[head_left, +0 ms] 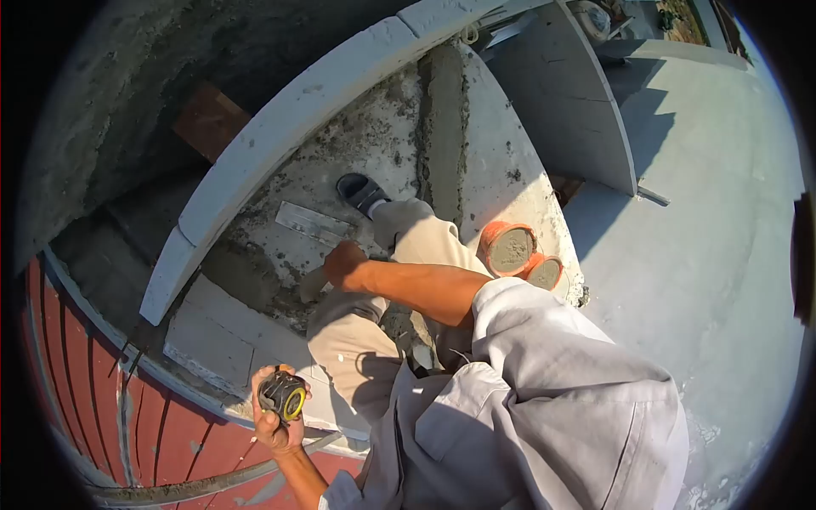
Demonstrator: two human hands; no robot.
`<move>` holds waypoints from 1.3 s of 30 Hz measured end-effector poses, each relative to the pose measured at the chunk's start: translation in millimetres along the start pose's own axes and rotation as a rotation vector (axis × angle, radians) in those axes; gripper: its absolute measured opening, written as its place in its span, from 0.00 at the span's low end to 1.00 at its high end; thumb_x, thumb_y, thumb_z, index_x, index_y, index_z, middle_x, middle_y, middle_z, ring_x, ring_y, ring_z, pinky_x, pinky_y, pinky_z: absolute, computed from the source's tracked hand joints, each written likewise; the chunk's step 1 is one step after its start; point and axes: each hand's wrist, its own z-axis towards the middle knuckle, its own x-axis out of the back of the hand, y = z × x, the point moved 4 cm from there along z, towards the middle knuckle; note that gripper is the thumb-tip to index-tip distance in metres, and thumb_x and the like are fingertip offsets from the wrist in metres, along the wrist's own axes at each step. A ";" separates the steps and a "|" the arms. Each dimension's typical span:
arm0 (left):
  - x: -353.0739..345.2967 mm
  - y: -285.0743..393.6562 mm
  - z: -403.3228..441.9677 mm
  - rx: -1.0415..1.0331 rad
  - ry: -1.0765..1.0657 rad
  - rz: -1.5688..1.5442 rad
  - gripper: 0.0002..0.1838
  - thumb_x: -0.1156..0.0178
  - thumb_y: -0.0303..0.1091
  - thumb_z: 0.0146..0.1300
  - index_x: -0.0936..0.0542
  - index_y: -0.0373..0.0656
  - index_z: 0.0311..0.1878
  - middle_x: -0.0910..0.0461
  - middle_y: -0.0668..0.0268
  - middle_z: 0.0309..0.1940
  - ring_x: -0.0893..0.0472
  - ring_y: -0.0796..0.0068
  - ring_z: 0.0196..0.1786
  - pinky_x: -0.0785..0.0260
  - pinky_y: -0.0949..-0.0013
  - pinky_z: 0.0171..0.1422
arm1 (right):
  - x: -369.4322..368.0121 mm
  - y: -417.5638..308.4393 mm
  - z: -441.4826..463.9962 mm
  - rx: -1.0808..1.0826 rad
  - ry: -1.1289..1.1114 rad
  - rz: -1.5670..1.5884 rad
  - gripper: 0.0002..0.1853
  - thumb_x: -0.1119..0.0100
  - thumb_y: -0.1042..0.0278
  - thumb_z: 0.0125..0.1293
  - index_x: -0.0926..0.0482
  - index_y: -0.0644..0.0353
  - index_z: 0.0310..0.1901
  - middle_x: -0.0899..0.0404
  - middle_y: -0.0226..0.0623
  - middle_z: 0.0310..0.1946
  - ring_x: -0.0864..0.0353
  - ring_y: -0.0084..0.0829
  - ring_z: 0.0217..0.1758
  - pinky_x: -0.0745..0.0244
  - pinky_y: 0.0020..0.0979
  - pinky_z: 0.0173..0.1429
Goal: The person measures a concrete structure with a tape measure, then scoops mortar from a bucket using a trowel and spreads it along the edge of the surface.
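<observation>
My left hand (279, 416) is wrapped round a black and yellow tape measure (282, 396) at the lower left, over the red roofing. No drawn-out tape shows. Across my knees reaches my right arm, and my right hand (345, 265) is closed beside my leg. Whatever its fingers hold, if anything, is hidden from above. Just beyond those knuckles a flat, rectangular trowel blade (313, 223) smeared with mortar shows over the rough slab (374, 127). I cannot tell whether it joins my hand.
Two orange buckets of grey mortar (510, 249) (545, 272) stand right of my legs. A curved wall of pale blocks (289, 119) borders the slab. An upright grey panel (561, 93) rises at upper right. Red corrugated roofing (85, 382) lies below left, past the edge.
</observation>
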 end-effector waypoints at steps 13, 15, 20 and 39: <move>-65.6 19.4 -117.9 0.307 -0.032 0.419 0.34 0.32 0.38 0.57 0.26 0.33 0.67 0.15 0.47 0.46 0.11 0.49 0.44 0.13 0.52 0.53 | 26.1 101.2 -311.2 -0.634 0.413 0.620 0.14 0.37 0.66 0.65 0.18 0.66 0.46 0.10 0.54 0.37 0.08 0.53 0.45 0.15 0.49 0.50; -66.5 27.5 -128.6 0.342 -0.052 0.460 0.34 0.30 0.37 0.56 0.25 0.33 0.65 0.16 0.48 0.49 0.10 0.51 0.44 0.12 0.51 0.54 | 2.9 120.2 -379.6 -0.787 0.525 0.727 0.14 0.33 0.65 0.64 0.18 0.65 0.46 0.10 0.54 0.41 0.10 0.56 0.48 0.17 0.51 0.53; -63.5 23.0 -131.1 0.324 -0.145 0.528 0.26 0.32 0.39 0.61 0.23 0.38 0.60 0.16 0.47 0.51 0.12 0.47 0.43 0.14 0.50 0.45 | -150.2 119.3 -521.8 -1.216 0.717 1.127 0.23 0.25 0.60 0.59 0.15 0.59 0.55 0.11 0.55 0.45 0.11 0.52 0.55 0.18 0.50 0.57; -197.7 -72.1 -125.9 0.436 -0.443 1.057 0.21 0.36 0.57 0.73 0.18 0.48 0.51 0.13 0.55 0.44 0.11 0.52 0.42 0.15 0.55 0.41 | -508.2 -220.0 -635.4 -2.137 1.427 2.427 0.16 0.21 0.64 0.63 0.20 0.62 0.42 0.23 0.33 0.23 0.25 0.28 0.20 0.28 0.37 0.23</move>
